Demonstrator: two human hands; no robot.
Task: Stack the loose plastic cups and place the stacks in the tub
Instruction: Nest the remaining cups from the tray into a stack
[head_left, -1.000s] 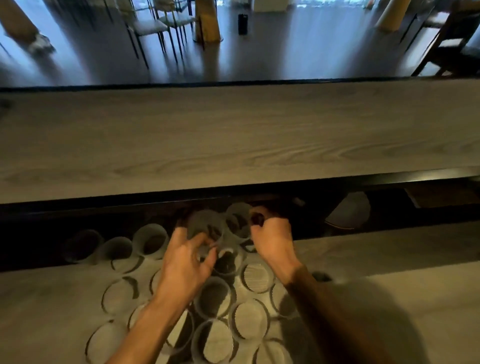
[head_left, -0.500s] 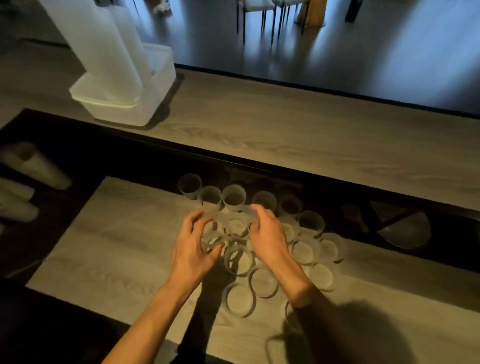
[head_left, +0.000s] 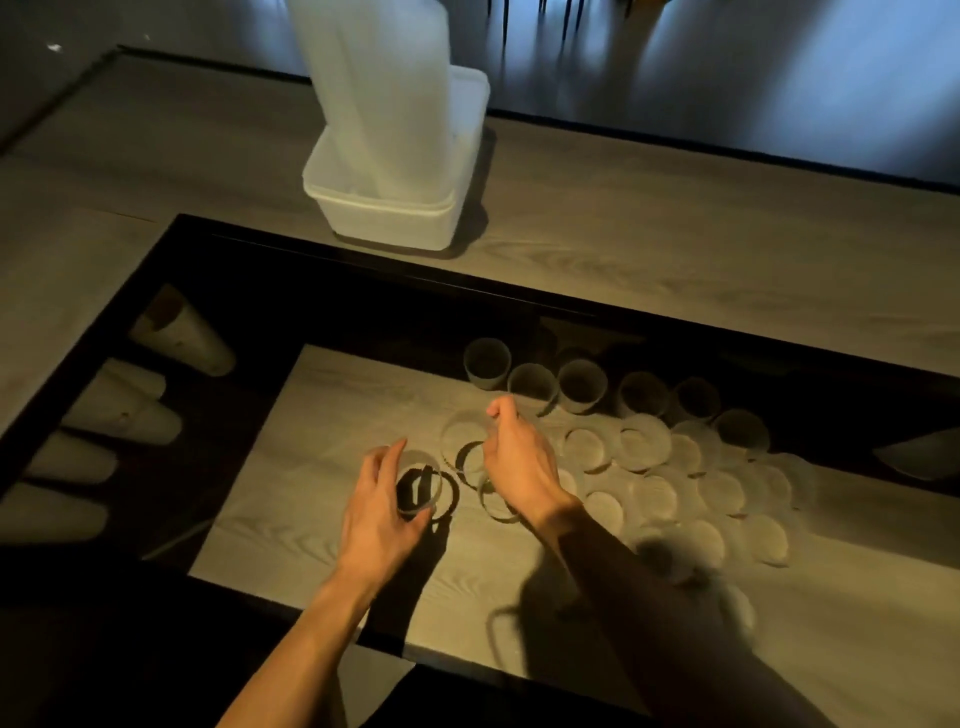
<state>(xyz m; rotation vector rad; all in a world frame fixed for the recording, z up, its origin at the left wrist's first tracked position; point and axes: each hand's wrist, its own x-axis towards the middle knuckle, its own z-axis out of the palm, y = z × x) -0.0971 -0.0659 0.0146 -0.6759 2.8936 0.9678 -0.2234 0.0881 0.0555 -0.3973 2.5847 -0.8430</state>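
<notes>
Head view: at lower centre the left hand (head_left: 382, 512) curls round a clear cup (head_left: 418, 480). Beside it the right hand (head_left: 519, 465) seems, in dim light, to pinch a second cup (head_left: 460, 436) by the rim. Loose cups (head_left: 644, 441) crowd centre right. The tub (head_left: 384, 218), holding tall stacks (head_left: 374, 78), stands upper centre. Stacking is in hand: next, nest one cup into the other.

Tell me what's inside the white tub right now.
Tall stacks of cups lean inside the tub, running past the picture's top edge. They and its wall cover the tub's floor.
</notes>
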